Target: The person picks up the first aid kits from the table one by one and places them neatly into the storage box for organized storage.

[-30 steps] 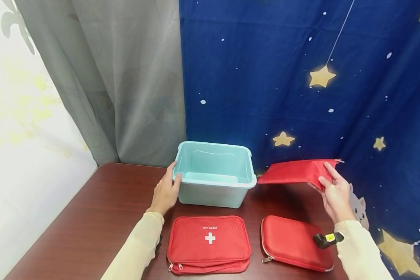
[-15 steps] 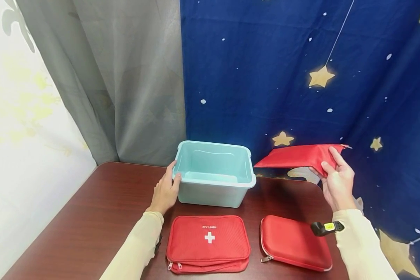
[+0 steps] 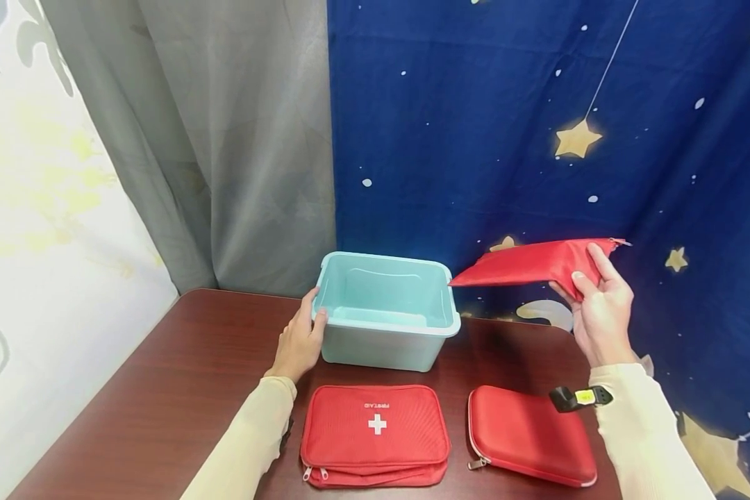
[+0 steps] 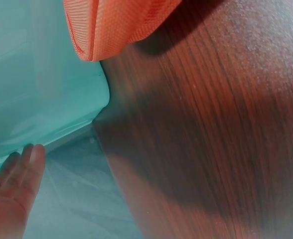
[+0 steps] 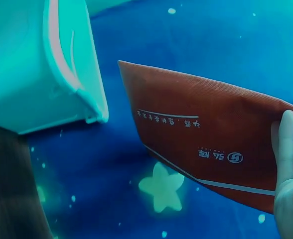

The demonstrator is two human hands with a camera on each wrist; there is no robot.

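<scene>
My right hand (image 3: 603, 312) pinches the right end of a flat red zipper pouch (image 3: 537, 262), raised above the table. White lettering and a white stripe show on the pouch's underside (image 5: 186, 129) in the right wrist view. Its far tip overlaps the right rim of a light teal plastic bin (image 3: 381, 347) in the head view. At the bin's left front corner, my left hand (image 3: 298, 340) holds the rim, thumb on top and fingers along the outer side. The left wrist view shows those fingers (image 4: 29, 167) fairly straight against the bin wall.
In front of the bin lies a red first aid bag (image 3: 375, 437) with a white cross. Right of it is a red hard zip case (image 3: 531, 437). Everything lies on a dark wood table (image 3: 162, 389), backed by grey and blue star curtains (image 3: 475, 139).
The right hand has lifted the red pouch higher and slightly left, its tip now level with the bin's rim. The left hand and the bin have stayed in place.
</scene>
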